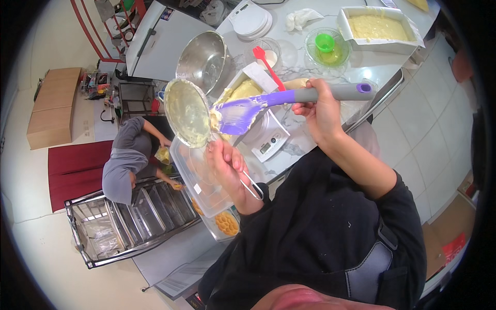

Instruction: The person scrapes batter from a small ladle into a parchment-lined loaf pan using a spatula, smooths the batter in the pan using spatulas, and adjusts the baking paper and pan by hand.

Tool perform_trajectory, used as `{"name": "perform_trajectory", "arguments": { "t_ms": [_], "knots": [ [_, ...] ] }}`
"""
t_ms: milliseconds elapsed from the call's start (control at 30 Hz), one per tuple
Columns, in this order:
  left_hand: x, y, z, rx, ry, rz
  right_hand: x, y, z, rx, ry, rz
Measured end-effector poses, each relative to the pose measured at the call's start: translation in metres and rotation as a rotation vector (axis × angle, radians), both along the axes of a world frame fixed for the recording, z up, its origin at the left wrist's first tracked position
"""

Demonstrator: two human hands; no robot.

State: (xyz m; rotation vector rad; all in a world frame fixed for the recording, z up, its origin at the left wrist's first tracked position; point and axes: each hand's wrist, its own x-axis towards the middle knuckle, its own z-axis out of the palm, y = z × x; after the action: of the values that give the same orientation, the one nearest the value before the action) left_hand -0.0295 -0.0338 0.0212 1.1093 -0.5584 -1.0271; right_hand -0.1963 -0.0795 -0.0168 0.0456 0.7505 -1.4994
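Observation:
My left hand (pixel 227 163) is closed around the looped wire handle of a round sieve (pixel 185 116), tilted up and coated with pale batter. In my right hand (pixel 320 111) is the grey handle of a purple spatula (pixel 240 116); its batter-smeared blade meets the sieve's right rim. Behind the blade, a paper-lined loaf tin (pixel 266 77) with yellow batter (pixel 245 90) is partly hidden. It appears to stand on a white kitchen scale (pixel 271 138). A red utensil (pixel 268 67) leans across a small glass bowl (pixel 274 49). A smeared metal mixing bowl (pixel 204 59) stands behind the sieve.
At the far right of the table is a second lined loaf tin (pixel 380 47) filled with batter. Near it sit a glass bowl (pixel 338 39) with a green cup (pixel 324 42) and a crumpled tissue (pixel 302 19). A co-worker (pixel 126 160) handles food beside a rack (pixel 150 212) at left.

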Motion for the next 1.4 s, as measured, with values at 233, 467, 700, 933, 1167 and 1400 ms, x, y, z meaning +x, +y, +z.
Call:
{"name": "perform_trajectory", "arguments": {
  "t_ms": [233, 467, 700, 933, 1167, 1400],
  "knots": [
    [0.014, 0.013, 0.007, 0.052, 0.123, -0.176, 0.017, -0.008, -0.009, -0.077, 0.043, -0.03],
    [0.086, 0.028, 0.009, 0.085, 0.403, -0.346, 0.002, -0.024, -0.009, -0.319, 0.279, -0.05],
    [0.133, 0.037, 0.013, 0.027, 0.461, -0.633, -0.023, -0.046, 0.011, -0.28, 0.249, -0.023],
    [0.15, 0.037, 0.007, 0.059, 0.366, -0.612, -0.042, -0.06, 0.02, -0.266, 0.23, -0.036],
    [0.156, 0.033, -0.006, -0.044, 0.578, -0.751, -0.03, -0.073, 0.006, -0.112, 0.101, 0.023],
    [0.154, 0.032, -0.009, -0.02, 0.599, -0.789, -0.011, -0.067, -0.003, -0.077, 0.145, 0.075]
  ]
}}
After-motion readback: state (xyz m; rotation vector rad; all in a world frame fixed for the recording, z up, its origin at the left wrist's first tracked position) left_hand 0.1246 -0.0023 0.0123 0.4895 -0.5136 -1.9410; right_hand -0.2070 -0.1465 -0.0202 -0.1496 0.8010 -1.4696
